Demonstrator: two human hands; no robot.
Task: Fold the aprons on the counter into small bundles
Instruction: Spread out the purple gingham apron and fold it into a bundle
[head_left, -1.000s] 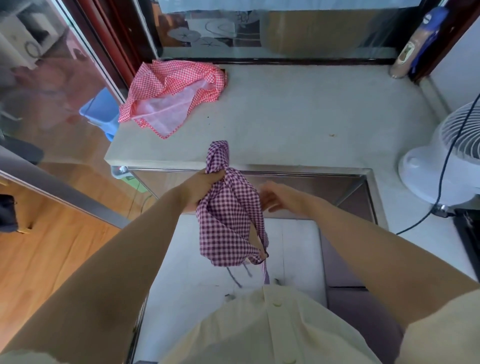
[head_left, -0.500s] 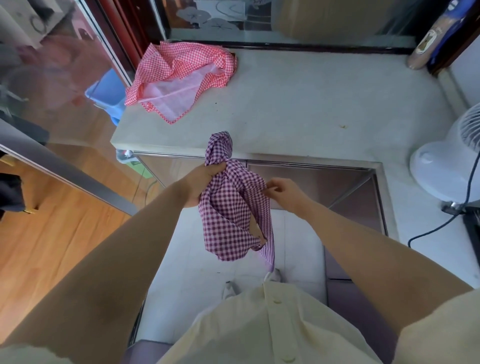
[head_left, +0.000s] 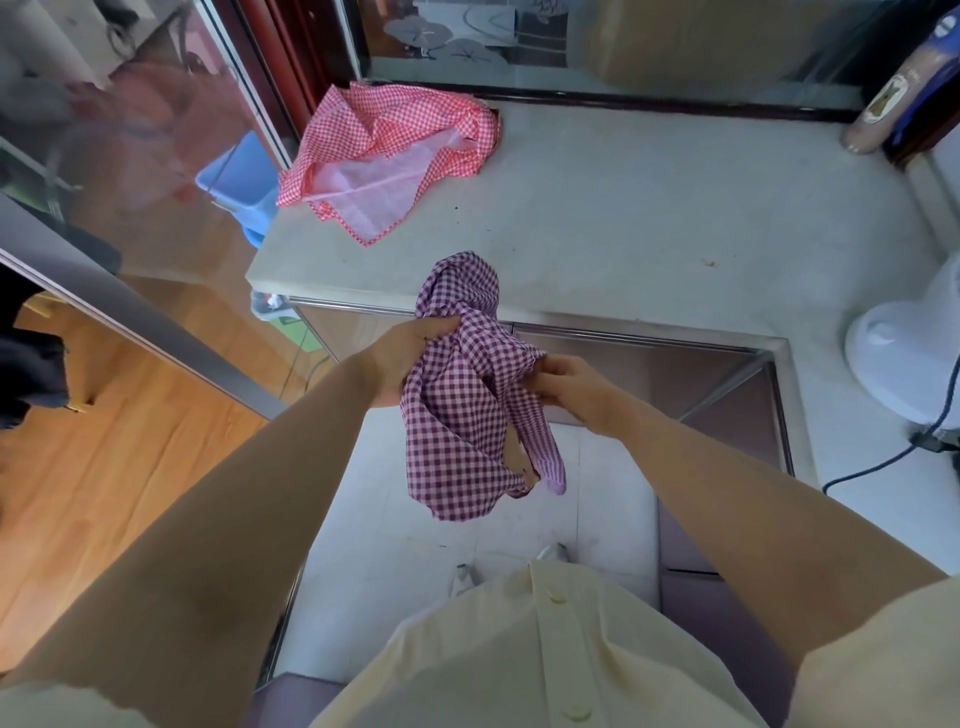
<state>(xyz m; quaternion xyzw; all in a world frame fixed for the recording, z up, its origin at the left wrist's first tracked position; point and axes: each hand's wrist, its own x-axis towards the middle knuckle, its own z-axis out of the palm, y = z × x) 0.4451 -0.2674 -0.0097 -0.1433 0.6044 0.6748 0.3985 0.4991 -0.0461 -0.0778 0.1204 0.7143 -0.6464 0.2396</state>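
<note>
A purple-and-white checked apron (head_left: 462, 415) hangs bunched in the air in front of the counter's front edge. My left hand (head_left: 410, 353) grips its upper part, with a twisted end sticking up above my fist. My right hand (head_left: 566, 382) pinches the cloth's right edge at about the same height. The lower part of the apron droops below both hands. A red-and-white checked apron (head_left: 389, 150) lies crumpled and unfolded at the counter's back left corner, its pale lining showing.
The pale stone counter (head_left: 649, 218) runs along a glass wall. A white fan (head_left: 909, 353) with a black cable stands at the right edge. A bottle (head_left: 883, 109) leans in the back right corner. A blue bin (head_left: 244, 187) shows behind the left glass.
My right hand has gone from apart from the purple apron to pinching its right edge. The view has shifted a little, and both hands sit slightly lower and nearer to me.
</note>
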